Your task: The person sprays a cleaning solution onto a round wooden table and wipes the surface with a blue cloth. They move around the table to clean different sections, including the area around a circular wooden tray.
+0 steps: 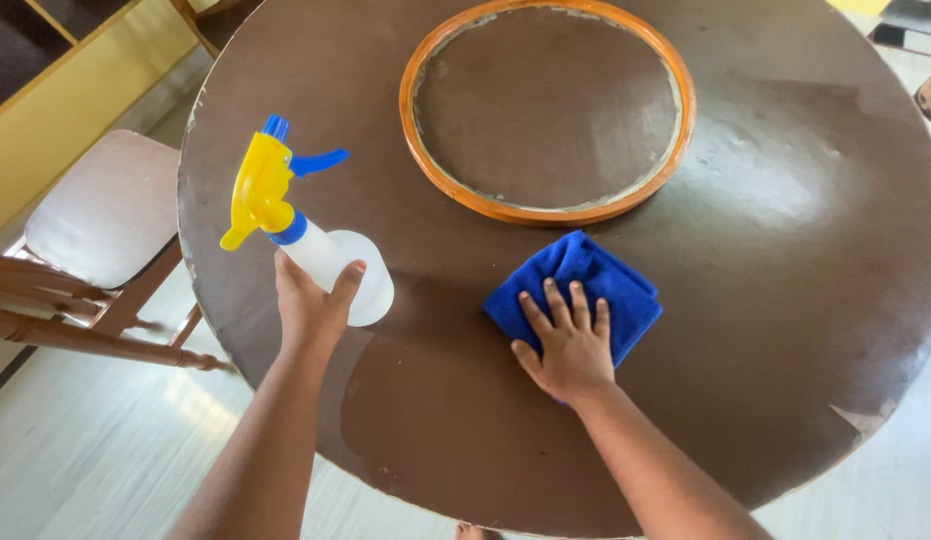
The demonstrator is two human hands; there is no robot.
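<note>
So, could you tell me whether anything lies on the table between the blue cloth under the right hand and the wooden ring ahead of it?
Nothing visible does. The right hand lies flat on the blue cloth, and only bare brown table separates the cloth's far edge from the wooden ring. The spray bottle, held in the left hand, is off to the side.

Hands [441, 325] apart (right flat, left gripping).

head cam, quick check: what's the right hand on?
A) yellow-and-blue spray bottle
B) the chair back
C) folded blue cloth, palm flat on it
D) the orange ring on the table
C: the right hand lies flat with fingers spread on the folded blue cloth on the round brown table, while the left hand holds the spray bottle.
</note>
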